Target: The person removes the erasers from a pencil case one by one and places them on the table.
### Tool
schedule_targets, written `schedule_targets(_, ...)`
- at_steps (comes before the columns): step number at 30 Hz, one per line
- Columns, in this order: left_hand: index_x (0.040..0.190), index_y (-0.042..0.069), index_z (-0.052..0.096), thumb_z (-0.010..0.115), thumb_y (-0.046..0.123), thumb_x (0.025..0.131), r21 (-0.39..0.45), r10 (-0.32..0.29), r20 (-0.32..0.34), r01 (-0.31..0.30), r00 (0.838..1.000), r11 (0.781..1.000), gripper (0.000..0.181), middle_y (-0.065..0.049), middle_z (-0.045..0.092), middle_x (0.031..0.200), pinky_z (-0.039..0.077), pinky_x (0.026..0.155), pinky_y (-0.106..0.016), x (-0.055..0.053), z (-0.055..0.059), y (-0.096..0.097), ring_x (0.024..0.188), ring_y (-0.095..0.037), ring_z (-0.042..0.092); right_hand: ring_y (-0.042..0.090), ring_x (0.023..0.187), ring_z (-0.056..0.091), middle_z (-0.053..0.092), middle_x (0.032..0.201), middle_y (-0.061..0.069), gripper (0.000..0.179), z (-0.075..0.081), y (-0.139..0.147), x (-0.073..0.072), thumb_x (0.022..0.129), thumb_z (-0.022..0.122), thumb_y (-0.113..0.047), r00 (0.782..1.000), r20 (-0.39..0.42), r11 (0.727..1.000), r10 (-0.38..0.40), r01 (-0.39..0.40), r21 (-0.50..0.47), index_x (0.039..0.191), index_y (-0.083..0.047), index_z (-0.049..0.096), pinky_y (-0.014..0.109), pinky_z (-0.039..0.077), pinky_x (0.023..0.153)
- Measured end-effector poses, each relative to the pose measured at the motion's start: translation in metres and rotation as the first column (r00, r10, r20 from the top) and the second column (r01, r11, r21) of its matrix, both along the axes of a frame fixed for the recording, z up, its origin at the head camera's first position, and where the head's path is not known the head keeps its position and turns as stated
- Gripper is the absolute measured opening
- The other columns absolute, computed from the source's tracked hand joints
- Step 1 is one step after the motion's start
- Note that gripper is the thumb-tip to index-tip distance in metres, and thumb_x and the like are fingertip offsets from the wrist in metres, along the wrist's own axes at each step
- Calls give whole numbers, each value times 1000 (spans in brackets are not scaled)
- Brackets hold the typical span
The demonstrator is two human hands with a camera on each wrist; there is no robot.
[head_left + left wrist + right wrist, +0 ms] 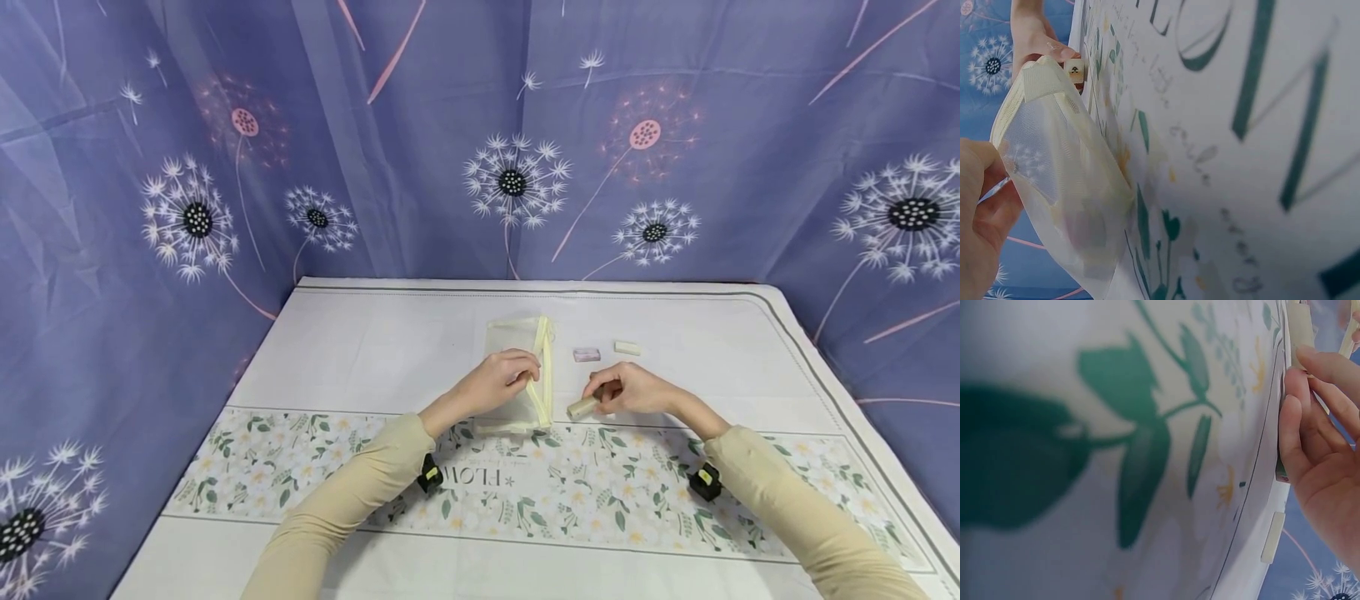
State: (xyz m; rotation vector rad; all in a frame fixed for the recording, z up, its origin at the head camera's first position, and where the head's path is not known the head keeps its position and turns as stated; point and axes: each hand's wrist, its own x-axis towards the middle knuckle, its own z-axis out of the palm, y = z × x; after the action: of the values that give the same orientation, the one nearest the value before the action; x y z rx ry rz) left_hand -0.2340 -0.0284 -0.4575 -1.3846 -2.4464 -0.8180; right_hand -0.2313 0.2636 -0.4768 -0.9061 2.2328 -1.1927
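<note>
**A:** Holding what, left to right?

**B:** Centre of frame: left hand (pixel 497 383), pinching the yellow zip edge (pixel 547 367) of a see-through mesh pouch (pixel 504 335). Just right of that, a beige block (pixel 581 408), near the pouch but apart, gripped by thumb and fingers of the right hand (pixel 630 388). Above, right of centre: a purple block (pixel 587 355), then a cream block (pixel 627 347), both loose on the tablecloth (pixel 390 350).

**A:** At which step, then?

**B:** Probably mid-loading: pouch mouth pulled apart, beige block not yet inside. Next move calls for holding that zip edge up and steering the block in end-first, without snagging the mesh.

**A:** Any brands or writing?

**B:** No brand spotted. Lower middle, upside down on the tablecloth: "FLOW", cut off at the black gadget (pixel 430 473) by the left wrist. Also some cursive in the left wrist view, too blurry to read for sure, plus a tiny dark mark on the beige block's end. Can't make that out.
</note>
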Motion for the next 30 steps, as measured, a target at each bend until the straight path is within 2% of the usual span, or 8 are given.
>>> schedule_targets(10,89,9,66,51,4,90,-6,1,0,-1,1000,1000,16,-5,67,104,50,87,-14,1,1,-1,104,-13,60,21,66,62,65,94,14,26,0,0,-1,78,71,-8,1000,-22,1000,18,-19,-9,103,-4,67,24,53,55)
schedule_targets(17,89,10,66,51,3,90,-11,3,-14,-3,1000,1000,17,-6,67,103,50,85,-13,2,2,-1,102,-14,61,20,70,63,65,97,17,28,4,-3,1,76,72,-8,1000,4,1000,-14,14,21,104,-3,66,25,54,57)
schedule_targets(25,88,11,66,51,3,90,-12,11,-4,-11,1000,1000,17,-6,67,105,51,86,-15,3,4,-2,104,-13,60,17,66,61,65,96,15,28,3,-3,1,77,71,-9,1000,-4,1000,-19,19,20,104,-4,66,23,52,54)
schedule_targets(30,88,11,66,51,3,90,-11,12,-15,-12,1000,1000,17,-5,67,104,51,87,-16,3,4,-2,105,-14,60,21,61,59,67,97,13,26,3,-5,2,80,69,-12,1000,-16,1000,-12,12,13,104,-5,66,23,48,50)
